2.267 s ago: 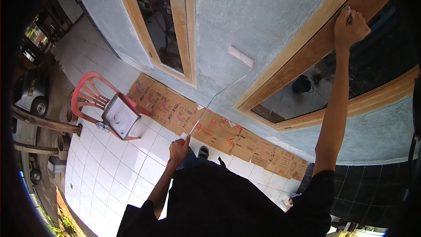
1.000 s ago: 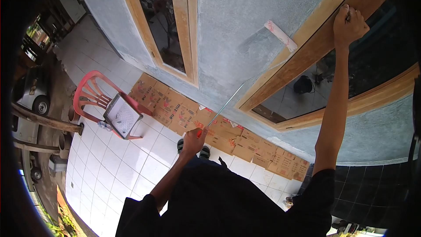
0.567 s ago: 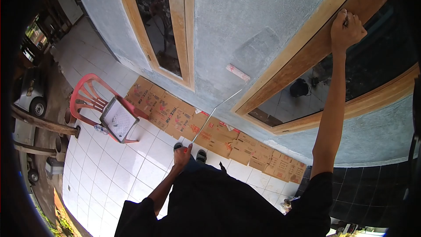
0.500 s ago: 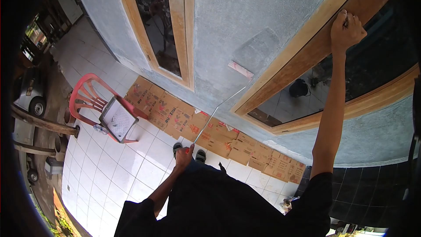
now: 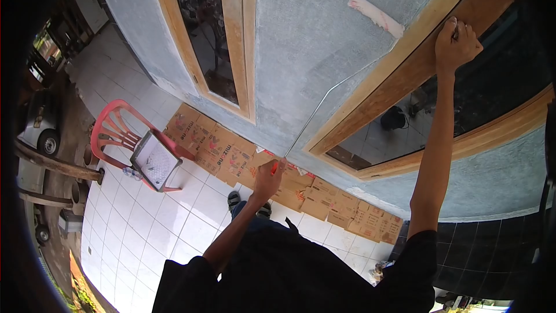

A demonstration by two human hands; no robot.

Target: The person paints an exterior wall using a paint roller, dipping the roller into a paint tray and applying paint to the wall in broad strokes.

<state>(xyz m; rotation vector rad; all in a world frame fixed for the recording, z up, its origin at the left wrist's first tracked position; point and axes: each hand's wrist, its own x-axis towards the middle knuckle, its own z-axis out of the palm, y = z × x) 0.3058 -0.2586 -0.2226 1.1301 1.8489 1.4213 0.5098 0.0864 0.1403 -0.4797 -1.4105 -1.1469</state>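
Observation:
My left hand point(image 5: 269, 178) is closed round the red handle of a paint roller, low in front of my body. The thin bent metal rod runs up and to the right to the pinkish-white roller sleeve point(image 5: 375, 15), at the grey wall point(image 5: 313, 29) beside a wooden window frame. My right hand point(image 5: 457, 45) is raised at the upper right, its fingers curled at the wooden window sash point(image 5: 480, 0). What lies inside those fingers is mostly hidden.
A red plastic chair point(image 5: 116, 130) at the left carries a paint tray point(image 5: 155, 161). Flattened cardboard point(image 5: 214, 148) covers the floor tiles along the wall. Another wooden-framed window point(image 5: 234, 40) stands at upper left. A dark bucket point(image 5: 394, 118) shows in the right window's glass.
My left hand has moved up and to the right. The roller sleeve has travelled up the wall, also to the right. My right hand has stayed at the sash.

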